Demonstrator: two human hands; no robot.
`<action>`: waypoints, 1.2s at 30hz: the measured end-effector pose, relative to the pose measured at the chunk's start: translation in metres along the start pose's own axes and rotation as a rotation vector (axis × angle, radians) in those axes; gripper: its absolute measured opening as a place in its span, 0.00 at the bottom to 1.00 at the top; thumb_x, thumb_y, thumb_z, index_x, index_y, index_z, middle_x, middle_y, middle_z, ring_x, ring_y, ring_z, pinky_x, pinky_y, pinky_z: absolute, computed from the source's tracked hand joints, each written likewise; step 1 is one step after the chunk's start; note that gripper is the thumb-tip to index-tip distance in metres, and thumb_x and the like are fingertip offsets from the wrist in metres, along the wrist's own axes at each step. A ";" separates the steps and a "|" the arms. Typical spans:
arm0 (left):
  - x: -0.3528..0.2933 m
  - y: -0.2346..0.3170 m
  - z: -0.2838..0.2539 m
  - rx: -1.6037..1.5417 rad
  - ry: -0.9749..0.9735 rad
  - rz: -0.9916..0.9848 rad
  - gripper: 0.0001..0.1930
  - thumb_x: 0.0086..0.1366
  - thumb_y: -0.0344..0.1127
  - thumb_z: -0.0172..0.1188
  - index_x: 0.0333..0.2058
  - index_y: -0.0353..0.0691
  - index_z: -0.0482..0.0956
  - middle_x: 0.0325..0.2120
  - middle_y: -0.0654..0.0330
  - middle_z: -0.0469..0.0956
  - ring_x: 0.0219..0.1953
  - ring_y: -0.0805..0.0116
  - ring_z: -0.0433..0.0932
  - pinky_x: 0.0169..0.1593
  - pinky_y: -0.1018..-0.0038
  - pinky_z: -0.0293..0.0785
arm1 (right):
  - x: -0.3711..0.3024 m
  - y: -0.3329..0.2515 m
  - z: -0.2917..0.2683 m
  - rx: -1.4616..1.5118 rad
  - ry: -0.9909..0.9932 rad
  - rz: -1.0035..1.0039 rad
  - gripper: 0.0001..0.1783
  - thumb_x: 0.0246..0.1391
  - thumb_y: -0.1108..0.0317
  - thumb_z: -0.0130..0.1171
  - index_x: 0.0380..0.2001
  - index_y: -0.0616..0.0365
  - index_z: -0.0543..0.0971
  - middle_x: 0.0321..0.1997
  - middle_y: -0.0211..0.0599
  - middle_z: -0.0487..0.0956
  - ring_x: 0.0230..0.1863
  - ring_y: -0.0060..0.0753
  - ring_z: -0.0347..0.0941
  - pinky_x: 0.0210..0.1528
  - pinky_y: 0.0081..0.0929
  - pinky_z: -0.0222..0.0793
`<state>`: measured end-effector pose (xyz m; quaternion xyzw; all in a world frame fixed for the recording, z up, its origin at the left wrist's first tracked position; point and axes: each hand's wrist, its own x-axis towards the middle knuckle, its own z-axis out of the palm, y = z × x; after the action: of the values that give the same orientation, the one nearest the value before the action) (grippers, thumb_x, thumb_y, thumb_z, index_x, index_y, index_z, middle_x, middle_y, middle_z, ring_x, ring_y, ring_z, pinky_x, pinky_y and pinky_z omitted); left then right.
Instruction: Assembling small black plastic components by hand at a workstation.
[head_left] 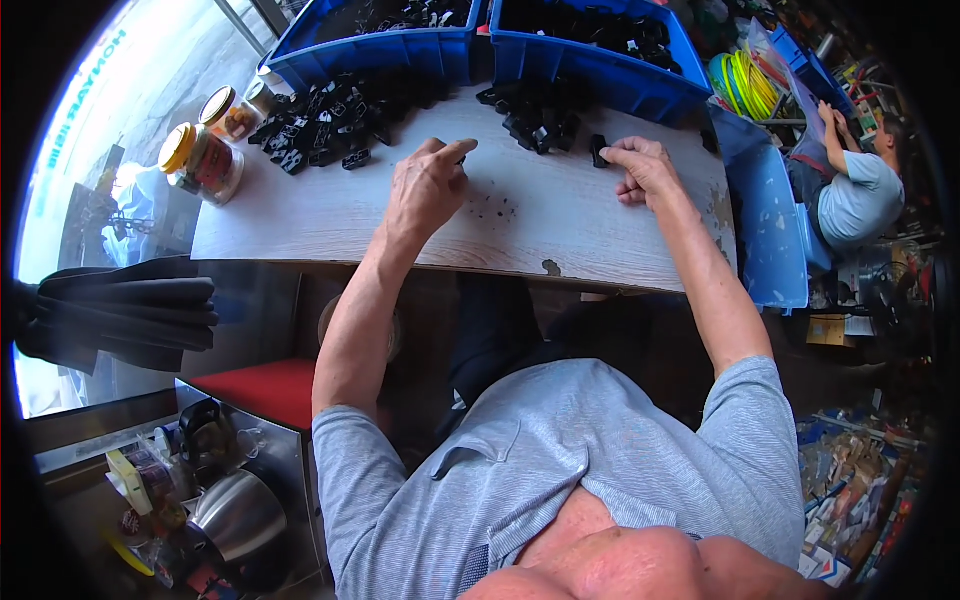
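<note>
Here, open tabletop (590, 225) runs to the near edge (480, 268). My right hand (642, 172) pinches a small, blocky black piece (598, 151) near a dark heap (538, 122); whether my curled left hand (425, 187) grips anything, I cannot tell.

I see one small black piece (599, 151) between the thumb and fingers of the right hand (640, 168); it is short, a little rounded at the corners, and it stands nearly upright at the table (500, 238). If its bottom touches the surface, I cannot tell. Near it, to the left, I see a loose heap of dark pieces (535, 118), lying in mixed directions one upon another. Farther left I find a wider spread of black parts (325, 125), many of which show openings and pale shiny spots.
</note>
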<state>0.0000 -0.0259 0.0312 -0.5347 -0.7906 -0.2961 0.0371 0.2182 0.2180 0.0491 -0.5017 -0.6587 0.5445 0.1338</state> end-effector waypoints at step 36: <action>-0.028 0.038 0.054 -0.283 0.211 0.078 0.18 0.62 0.28 0.66 0.51 0.41 0.80 0.37 0.52 0.84 0.37 0.52 0.82 0.44 0.63 0.79 | -0.031 -0.007 0.014 -0.157 -0.271 -0.190 0.33 0.49 0.70 0.71 0.60 0.57 0.74 0.15 0.26 0.71 0.12 0.21 0.71 0.12 0.23 0.69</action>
<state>0.0586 -0.0123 -0.0071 -0.5309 -0.7113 -0.4572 0.0559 0.2186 0.1857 0.0608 -0.3683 -0.7555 0.5390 0.0551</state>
